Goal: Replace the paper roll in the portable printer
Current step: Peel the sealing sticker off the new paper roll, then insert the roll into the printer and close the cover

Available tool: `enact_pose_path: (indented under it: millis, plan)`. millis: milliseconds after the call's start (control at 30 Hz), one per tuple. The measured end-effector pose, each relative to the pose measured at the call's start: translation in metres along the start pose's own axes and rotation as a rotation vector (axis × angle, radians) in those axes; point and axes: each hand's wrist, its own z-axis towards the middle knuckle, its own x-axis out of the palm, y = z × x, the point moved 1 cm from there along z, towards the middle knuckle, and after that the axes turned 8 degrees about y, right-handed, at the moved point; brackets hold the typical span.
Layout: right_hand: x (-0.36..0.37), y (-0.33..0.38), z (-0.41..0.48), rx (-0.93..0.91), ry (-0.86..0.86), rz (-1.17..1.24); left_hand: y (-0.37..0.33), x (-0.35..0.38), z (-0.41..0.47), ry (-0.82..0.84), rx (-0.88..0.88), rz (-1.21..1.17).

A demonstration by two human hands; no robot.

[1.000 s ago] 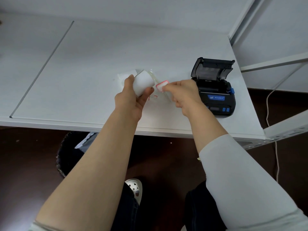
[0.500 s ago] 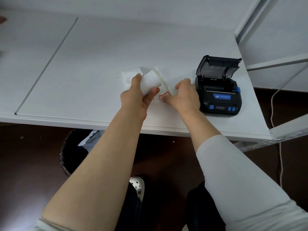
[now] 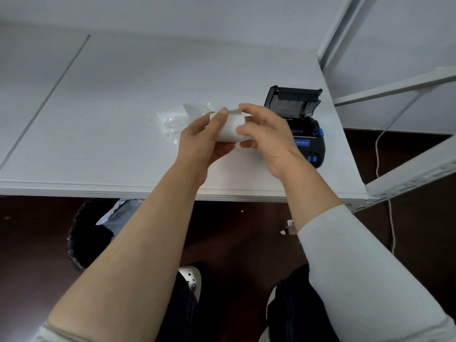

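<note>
A white paper roll [image 3: 230, 128] is held above the white table [image 3: 118, 107] between both hands. My left hand [image 3: 206, 141] grips its left end from below and behind. My right hand [image 3: 266, 137] closes on its right end, with fingertips on the loose paper edge at the top. The black portable printer [image 3: 299, 124] with blue buttons stands just right of my hands, its lid flipped open toward the back. My right hand hides the printer's front left part.
A crumpled clear plastic wrapper [image 3: 177, 119] lies on the table behind my left hand. A white metal shelf frame [image 3: 385, 90] rises at the right table edge. A black waste bin [image 3: 91, 233] sits under the table, and a white cable [image 3: 385, 193] hangs at right.
My right hand has come up from the table and the red-marked wrapper and now grips the roll's right end. The roll has shifted right, closer to the printer.
</note>
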Motion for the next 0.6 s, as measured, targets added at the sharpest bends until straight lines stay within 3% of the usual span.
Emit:
enact_pose_path:
  millis: [100,300,467,600]
  plan:
    - [-0.014,0.006,-0.006,-0.022,-0.028,0.030,0.000,0.007,0.000,0.154,0.020,0.021]
    - [-0.035,0.007,-0.014,-0.021,-0.157,0.015,0.007,0.029,-0.001,0.182,0.053,0.095]
    - [-0.057,0.019,-0.028,-0.001,-0.162,0.315,0.010,0.052,0.000,0.195,0.260,0.248]
    - [-0.079,0.020,-0.037,-0.018,-0.307,0.186,0.013,0.072,0.001,0.251,0.401,0.318]
